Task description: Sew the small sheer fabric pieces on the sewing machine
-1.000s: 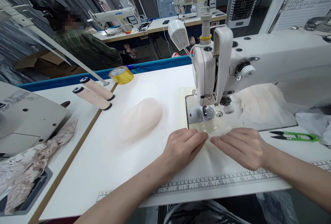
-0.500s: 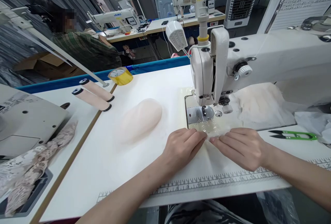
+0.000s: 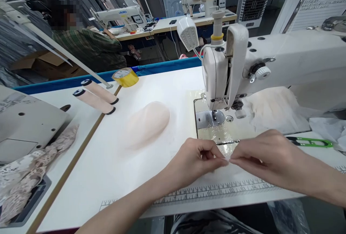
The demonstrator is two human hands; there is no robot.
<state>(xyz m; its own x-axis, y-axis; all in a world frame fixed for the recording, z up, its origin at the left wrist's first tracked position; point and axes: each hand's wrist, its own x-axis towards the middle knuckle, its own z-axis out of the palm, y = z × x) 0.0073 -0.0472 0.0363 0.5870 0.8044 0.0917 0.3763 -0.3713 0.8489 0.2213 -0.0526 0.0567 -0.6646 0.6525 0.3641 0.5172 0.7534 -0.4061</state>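
- White sewing table (image 3: 113,169) is lying under both hands.
- Left hand (image 3: 193,160) and right hand (image 3: 263,154) are pinching sheer fabric (image 3: 228,161) between meeting fingertips.
- Needle plate (image 3: 209,118) is sitting at twelve o'clock, nearer the left hand.

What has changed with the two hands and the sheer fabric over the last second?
Both hands came up off the table: the left hand and the right hand, flat on the sheer fabric before, now pinch its edge between fingertips, drawn slightly toward the person. The sewing machine, green snips, pink cup, thread spools and yellow tape stayed put.
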